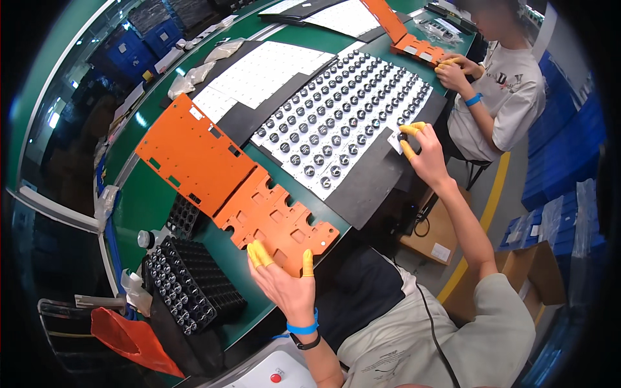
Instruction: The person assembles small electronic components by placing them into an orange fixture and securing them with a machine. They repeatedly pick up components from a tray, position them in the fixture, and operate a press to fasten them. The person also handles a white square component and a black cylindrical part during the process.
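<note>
Here — left fingers (262, 253) at orange fixture (278, 229) edge, tabletop (226, 253) bare.

Left hand (283, 286): yellow finger cots (262, 253) on the thumb and two neighbouring fingers
Left wrist: bright blue band (303, 326), a black band (306, 341) just beside it toward the elbow
Right hand (428, 155): matching yellow cots on thumb and fingers
Shirt (462, 336): pale grey, short loose sleeves, small dark print
Cable (435, 326): thin, black, running across the shirt
Legwear (365, 284): dark cloth

Dark letters (511, 80) on co-worker's shirt (527, 103)
</note>
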Demonstrator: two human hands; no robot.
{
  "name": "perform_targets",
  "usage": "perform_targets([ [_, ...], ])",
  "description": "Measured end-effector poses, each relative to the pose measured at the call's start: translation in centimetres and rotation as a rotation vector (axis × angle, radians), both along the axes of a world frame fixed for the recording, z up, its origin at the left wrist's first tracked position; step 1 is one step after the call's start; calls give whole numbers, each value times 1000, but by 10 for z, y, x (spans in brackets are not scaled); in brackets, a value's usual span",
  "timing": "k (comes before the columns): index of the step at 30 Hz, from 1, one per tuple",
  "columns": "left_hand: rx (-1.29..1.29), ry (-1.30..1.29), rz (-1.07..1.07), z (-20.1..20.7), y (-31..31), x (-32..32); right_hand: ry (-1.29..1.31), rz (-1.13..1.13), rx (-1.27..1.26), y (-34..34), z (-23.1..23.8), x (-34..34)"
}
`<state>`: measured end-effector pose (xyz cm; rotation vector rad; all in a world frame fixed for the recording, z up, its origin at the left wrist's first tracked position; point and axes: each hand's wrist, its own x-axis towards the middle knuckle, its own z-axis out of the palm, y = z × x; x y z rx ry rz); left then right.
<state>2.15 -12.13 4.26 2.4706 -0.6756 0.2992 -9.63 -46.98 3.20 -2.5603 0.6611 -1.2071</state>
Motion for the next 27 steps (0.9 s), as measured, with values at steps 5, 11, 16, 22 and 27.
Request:
perform_targets([
  [5,-76,102,48,-4,3,-4,7,-24,-85,-22,-17,5],
  [11,-73,98,29,-5,5,-3,57,-55,-182,-25,-28,11],
  [16,-100,139,54,-1,5,-4,98,-86,-214,-29,-24,19],
  [22,-95,156,38,-2,4,-5,119,-67,-216,-33,-19,23],
  [27,-103,160,51,-1,5,-5,126,-83,-202,-28,-17,30],
])
